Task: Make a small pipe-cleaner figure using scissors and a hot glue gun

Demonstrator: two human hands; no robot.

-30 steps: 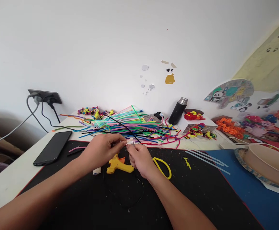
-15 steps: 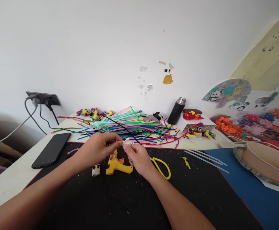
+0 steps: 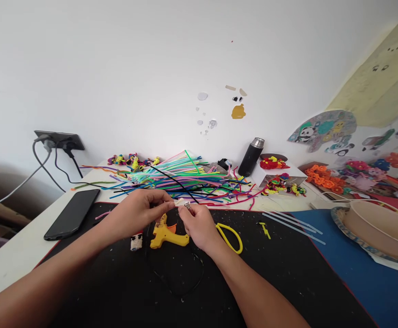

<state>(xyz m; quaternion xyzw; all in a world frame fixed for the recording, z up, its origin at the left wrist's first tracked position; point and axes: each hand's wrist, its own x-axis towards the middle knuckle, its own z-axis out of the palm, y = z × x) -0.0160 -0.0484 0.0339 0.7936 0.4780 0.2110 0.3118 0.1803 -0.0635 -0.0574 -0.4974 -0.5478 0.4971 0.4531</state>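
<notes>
My left hand (image 3: 147, 209) pinches one end of a small whitish piece (image 3: 179, 202) above the black mat (image 3: 123, 287). My right hand (image 3: 197, 223) is closed close beside it, its fingertips at the piece's other side; a small metallic bit shows by its fingers. Below the hands lies a yellow glue gun (image 3: 169, 238) with an orange trigger. A small white figure with a red top (image 3: 136, 242) stands left of the gun. Just right of my right hand are yellow scissor handles (image 3: 231, 239), the blades hidden.
Colourful pipe cleaners (image 3: 181, 175) heap along the wall. A phone (image 3: 72, 214) lies left, a black flask (image 3: 251, 157) stands behind. Glue sticks (image 3: 294, 226), yellow scraps (image 3: 264, 230) and a round basket (image 3: 379, 232) are at right.
My right hand's fingers have shifted slightly on the whitish piece, and its metallic bit shows more. The view has moved a little; the things on the mat stay in place.
</notes>
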